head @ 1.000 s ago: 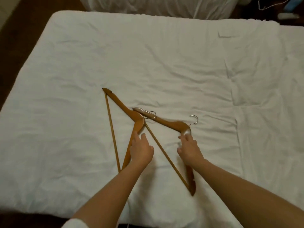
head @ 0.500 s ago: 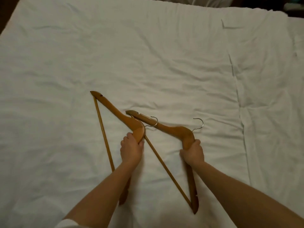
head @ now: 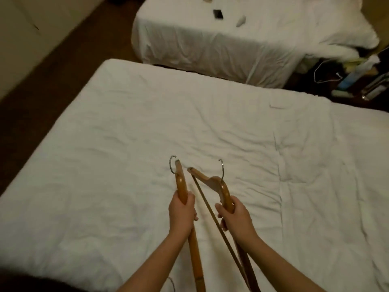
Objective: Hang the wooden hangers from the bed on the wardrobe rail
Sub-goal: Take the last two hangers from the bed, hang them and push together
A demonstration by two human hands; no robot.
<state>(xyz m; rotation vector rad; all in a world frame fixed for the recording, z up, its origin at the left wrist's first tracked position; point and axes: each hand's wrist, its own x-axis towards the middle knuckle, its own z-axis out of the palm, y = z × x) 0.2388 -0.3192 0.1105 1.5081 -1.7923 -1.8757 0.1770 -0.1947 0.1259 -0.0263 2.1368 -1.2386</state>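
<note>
Two wooden hangers with metal hooks are lifted above the white bed (head: 126, 144). My left hand (head: 182, 216) grips the left hanger (head: 182, 186) around its shoulder arm, seen edge-on, hook pointing away from me. My right hand (head: 233, 218) grips the right hanger (head: 219, 187) just below its neck; its crossbar runs down between my forearms. Both hangers hang clear of the sheet. The wardrobe rail is out of view.
A second white bed (head: 210, 45) stands beyond, with a dark flat object (head: 217, 13) and a small white object (head: 241, 21) on it. Cables and clutter (head: 357, 81) lie on the dark floor at right. A pale wall (head: 31, 28) is at upper left.
Both hands closed on the hangers and lifted them off the sheet, turning them upright with hooks pointing away. My head rose, bringing the second bed into view.
</note>
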